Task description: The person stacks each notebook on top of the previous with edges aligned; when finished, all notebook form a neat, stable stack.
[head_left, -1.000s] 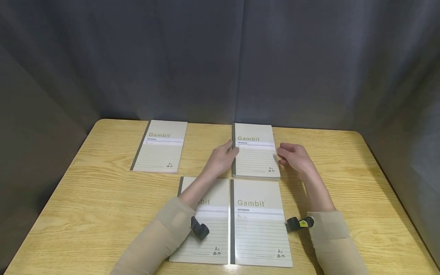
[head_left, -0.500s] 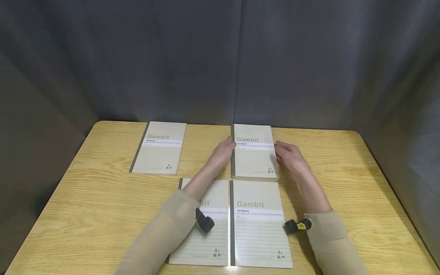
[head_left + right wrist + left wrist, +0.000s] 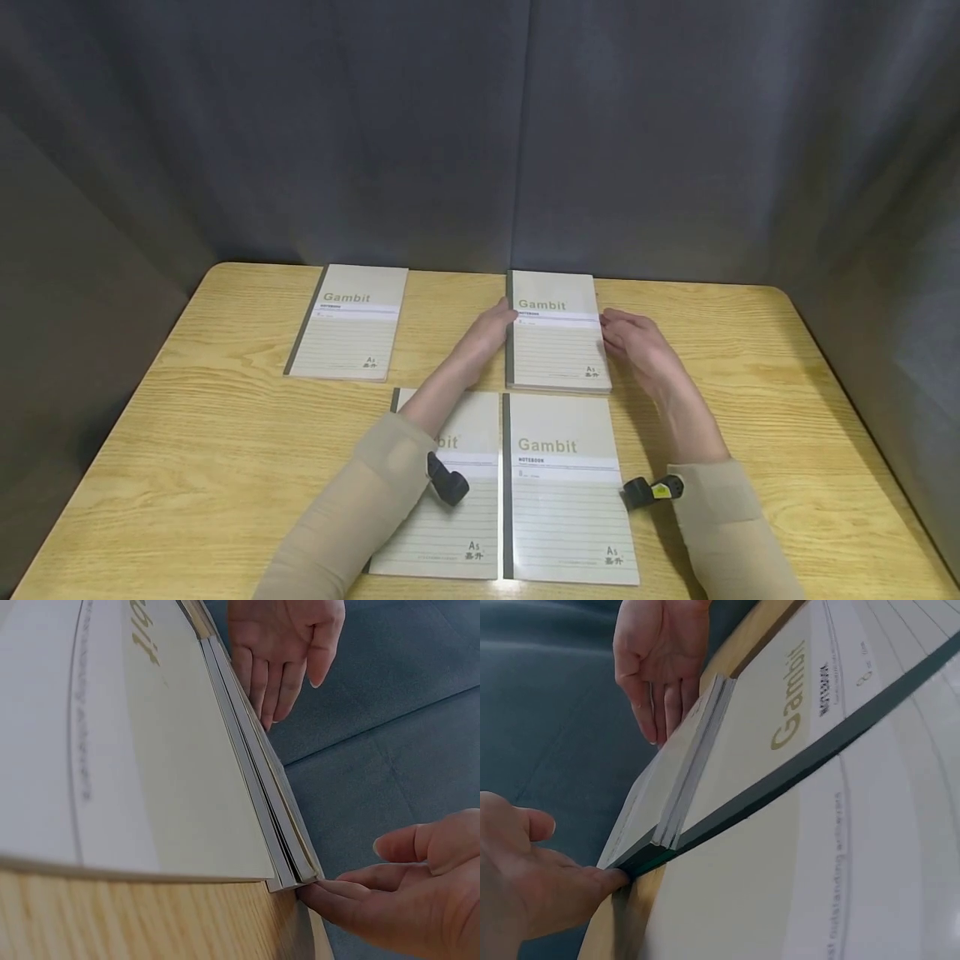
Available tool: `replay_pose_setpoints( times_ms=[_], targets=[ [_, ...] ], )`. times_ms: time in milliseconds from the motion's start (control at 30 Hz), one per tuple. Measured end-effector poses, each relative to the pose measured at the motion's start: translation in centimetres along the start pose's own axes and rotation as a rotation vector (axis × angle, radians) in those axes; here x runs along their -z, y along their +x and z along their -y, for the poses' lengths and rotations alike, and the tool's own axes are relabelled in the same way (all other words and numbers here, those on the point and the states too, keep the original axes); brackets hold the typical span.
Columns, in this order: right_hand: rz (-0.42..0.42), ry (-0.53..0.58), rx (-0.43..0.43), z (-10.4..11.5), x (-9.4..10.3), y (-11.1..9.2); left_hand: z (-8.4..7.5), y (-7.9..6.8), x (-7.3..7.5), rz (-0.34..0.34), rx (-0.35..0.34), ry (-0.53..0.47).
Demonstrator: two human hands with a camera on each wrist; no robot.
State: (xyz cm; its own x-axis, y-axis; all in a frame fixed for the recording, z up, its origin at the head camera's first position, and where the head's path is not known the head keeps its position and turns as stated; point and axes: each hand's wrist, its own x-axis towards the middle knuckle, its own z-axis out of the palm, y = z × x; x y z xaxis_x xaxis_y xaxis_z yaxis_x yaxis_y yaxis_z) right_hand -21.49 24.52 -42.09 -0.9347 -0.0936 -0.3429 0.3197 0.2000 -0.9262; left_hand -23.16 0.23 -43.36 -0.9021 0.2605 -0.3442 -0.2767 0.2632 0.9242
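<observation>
A small stack of pale Gambit notebooks (image 3: pixel 558 346) with dark spines lies flat near the table's back edge. My left hand (image 3: pixel 482 340) is at its spine side, and my right hand (image 3: pixel 637 348) is at the opposite edge. In the left wrist view, the fingertips of the left hand (image 3: pixel 544 881) touch the stack's spine, fingers straight and thumb raised. The right wrist view has the right hand (image 3: pixel 405 892) touching the page edge with extended fingers. More than one notebook is visible in the stack's thickness (image 3: pixel 259 769). Neither hand curls round it.
Two notebooks lie side by side in front: one (image 3: pixel 570 508) on the right, another (image 3: pixel 465 525) partly under the left forearm. A further notebook (image 3: pixel 348 325) lies at the back left. Dark curtains (image 3: pixel 375 125) stand behind the wooden table (image 3: pixel 187 467).
Both hands have moved inward against the stack's sides, the left slightly forward and the right slightly leftward. The right fingers look straighter. The notebooks show hardly any movement.
</observation>
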Motion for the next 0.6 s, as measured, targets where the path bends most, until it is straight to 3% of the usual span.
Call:
replay_pose_setpoints(
  times_ms=[133, 367, 533, 600],
  targets=[
    [0.007, 0.011, -0.013, 0.0, 0.0, 0.0, 0.1, -0.1, 0.0, 0.029, 0.008, -0.044],
    [0.022, 0.030, -0.012, 0.1, -0.2, 0.1, 0.3, -0.2, 0.2, 0.022, -0.006, -0.078],
    [0.033, 0.072, -0.009, 0.2, -0.1, -0.2, 0.2, -0.3, 1.2, 0.008, -0.096, 0.143],
    [0.016, 0.055, -0.005, 0.2, 0.0, -0.5, 0.0, -0.5, 1.8, -0.005, -0.093, 0.177]
  ],
)
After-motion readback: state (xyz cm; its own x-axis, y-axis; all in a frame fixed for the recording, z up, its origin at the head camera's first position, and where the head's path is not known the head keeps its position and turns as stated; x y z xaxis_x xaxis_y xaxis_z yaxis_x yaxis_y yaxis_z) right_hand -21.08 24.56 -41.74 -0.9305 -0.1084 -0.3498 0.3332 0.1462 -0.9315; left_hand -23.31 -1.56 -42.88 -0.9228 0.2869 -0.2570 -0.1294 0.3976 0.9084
